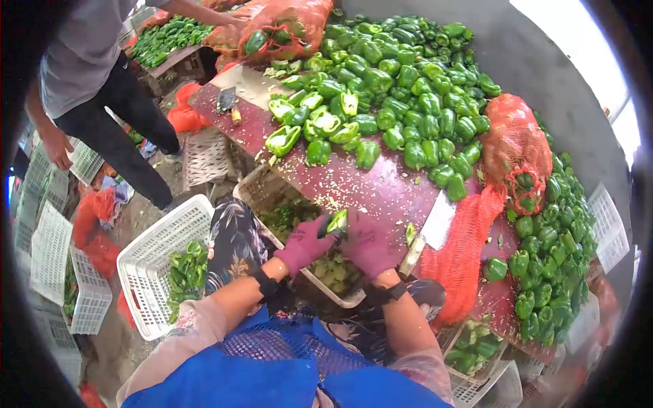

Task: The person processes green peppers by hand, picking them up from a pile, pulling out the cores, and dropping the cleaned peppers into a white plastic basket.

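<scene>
Both my hands wear pink gloves and meet over a white crate [354, 299] below the table edge. My left hand [304, 245] and my right hand [368, 243] together grip a cut green pepper half [338, 222] between them. The crate under them holds pepper cores and scraps. A cleaver [431, 231] lies on the dark red table [354, 187] just right of my right hand. Halved peppers [320, 126] lie on the table beyond my hands, with a big heap of whole green peppers [415, 81] behind them.
A red mesh sack [517, 153] of peppers lies at right, more peppers [554, 258] beyond it. A white basket [146, 265] with cut pepper pieces stands at my left. Another person in grey shirt [85, 47] stands at upper left, handling a red sack [286, 27]. A second knife [228, 102] lies on the table.
</scene>
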`<state>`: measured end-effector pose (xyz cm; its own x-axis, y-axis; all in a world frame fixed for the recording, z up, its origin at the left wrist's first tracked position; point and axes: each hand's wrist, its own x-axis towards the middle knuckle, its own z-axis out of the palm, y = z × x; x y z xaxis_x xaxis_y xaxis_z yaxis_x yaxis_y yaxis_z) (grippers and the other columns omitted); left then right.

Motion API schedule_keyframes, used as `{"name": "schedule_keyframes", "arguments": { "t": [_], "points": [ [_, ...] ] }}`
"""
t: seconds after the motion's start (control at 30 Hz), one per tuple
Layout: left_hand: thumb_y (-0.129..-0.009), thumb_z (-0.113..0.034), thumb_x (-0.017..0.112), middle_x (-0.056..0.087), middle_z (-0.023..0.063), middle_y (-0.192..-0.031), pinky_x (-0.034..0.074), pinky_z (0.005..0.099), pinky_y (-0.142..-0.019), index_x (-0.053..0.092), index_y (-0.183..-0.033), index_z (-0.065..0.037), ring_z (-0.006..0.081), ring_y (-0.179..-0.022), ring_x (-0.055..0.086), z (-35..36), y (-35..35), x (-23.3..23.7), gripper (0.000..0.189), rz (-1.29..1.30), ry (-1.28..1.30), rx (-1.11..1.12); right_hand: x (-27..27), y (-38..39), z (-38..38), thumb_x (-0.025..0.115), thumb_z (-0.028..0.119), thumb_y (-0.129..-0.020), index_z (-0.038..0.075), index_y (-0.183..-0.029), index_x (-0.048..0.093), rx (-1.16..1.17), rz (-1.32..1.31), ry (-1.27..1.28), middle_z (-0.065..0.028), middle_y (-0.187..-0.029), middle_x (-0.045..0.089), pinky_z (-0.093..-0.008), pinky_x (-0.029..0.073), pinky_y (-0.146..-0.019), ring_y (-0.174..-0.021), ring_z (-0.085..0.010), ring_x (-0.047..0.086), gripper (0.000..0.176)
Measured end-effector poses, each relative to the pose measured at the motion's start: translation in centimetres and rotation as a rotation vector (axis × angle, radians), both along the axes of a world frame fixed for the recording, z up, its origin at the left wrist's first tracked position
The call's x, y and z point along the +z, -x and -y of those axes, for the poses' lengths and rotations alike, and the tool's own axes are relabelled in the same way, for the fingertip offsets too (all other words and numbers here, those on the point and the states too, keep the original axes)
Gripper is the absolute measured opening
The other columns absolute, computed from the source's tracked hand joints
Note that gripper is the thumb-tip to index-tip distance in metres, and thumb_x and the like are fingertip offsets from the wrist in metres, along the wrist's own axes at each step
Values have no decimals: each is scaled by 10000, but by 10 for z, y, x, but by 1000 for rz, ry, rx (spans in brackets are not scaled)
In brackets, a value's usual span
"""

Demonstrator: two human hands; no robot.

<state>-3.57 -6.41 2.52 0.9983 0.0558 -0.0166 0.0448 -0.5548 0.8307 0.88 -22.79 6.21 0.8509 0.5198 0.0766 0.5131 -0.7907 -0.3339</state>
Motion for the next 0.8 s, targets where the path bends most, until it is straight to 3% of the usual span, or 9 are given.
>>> {"name": "schedule_keyframes", "arguments": {
  "t": [0.07, 0.2, 0.23, 0.27, 0.43, 0.53, 0.57, 0.7, 0.8],
  "points": [
    [-868, -308, 649, 684, 160, -922, 519, 349, -717, 548, -1262, -76, 226, -777, 665, -5, 0, 6, 468, -153, 41, -26, -1, 1, 0, 658, 230, -774, 7, -1136, 469, 28, -11, 5, -197, -981, 596, -433, 520, -714, -843, -378, 621, 466],
    [-872, -362, 635, 676, 123, -820, 517, 323, -655, 572, -1254, -89, 153, -667, 625, -11, -5, -33, 474, 126, -106, 9, -11, 1, -1, 648, 295, -792, 11, -1181, 452, 48, -1, -11, -185, -988, 594, -437, 517, -721, -867, -361, 623, 520],
    [-868, -362, 638, 685, 134, -880, 518, 344, -727, 577, -1251, -83, 175, -760, 637, -6, -1, 15, 477, -260, 193, 14, -12, 0, 2, 647, 313, -794, 13, -1196, 448, 49, -17, -10, -182, -991, 594, -439, 517, -725, -875, -355, 624, 539],
    [-865, -350, 644, 690, 147, -941, 511, 340, -776, 586, -1236, -67, 169, -830, 633, -6, -2, 14, 471, -175, 105, 9, -17, 3, 8, 646, 317, -794, 16, -1193, 456, 29, 35, 9, -183, -1013, 593, -439, 517, -731, -889, -349, 624, 535],
    [-838, -311, 617, 653, 225, -981, 504, 381, -786, 616, -1150, -36, 379, -903, 642, -2, -12, -2, 416, 21, 64, -11, -56, -7, 4, 645, 321, -788, 33, -1132, 517, 22, 285, -57, -196, -1051, 615, -449, 513, -764, -907, -346, 631, 466],
    [-838, -316, 613, 660, 224, -953, 509, 365, -785, 616, -1149, -26, 327, -838, 658, -1, -15, -3, 424, -106, 129, 69, -21, -10, -6, 653, 298, -778, 30, -1045, 557, -77, -68, -35, -200, -909, 630, -463, 497, -752, -850, -366, 628, 390],
    [-836, -311, 619, 667, 210, -940, 514, 362, -768, 614, -1158, -27, 295, -816, 659, -5, -19, -9, 430, -79, 151, 99, -32, -11, -8, 618, 333, -792, 16, -1021, 583, -96, -6, -199, -224, -843, 645, -470, 511, -745, -810, -372, 644, 392],
    [-829, -264, 658, 687, 128, -942, 525, 316, -710, 611, -1183, 1, 166, -795, 641, -20, -29, -16, 444, -129, 376, 173, -42, -30, -3, 607, 351, -814, 6, -1013, 614, -274, -343, -438, -234, -851, 649, -443, 526, -734, -783, -373, 643, 399],
    [-846, -214, 664, 673, 99, -999, 520, 281, -718, 602, -1191, 24, 124, -830, 623, -40, -33, -33, 424, -131, 620, 215, -57, -47, 16, 569, 351, -870, 19, -1093, 609, -389, -1043, -1356, -129, -777, 663, -412, 506, -652, -656, -269, 625, 401]
  ]
}}
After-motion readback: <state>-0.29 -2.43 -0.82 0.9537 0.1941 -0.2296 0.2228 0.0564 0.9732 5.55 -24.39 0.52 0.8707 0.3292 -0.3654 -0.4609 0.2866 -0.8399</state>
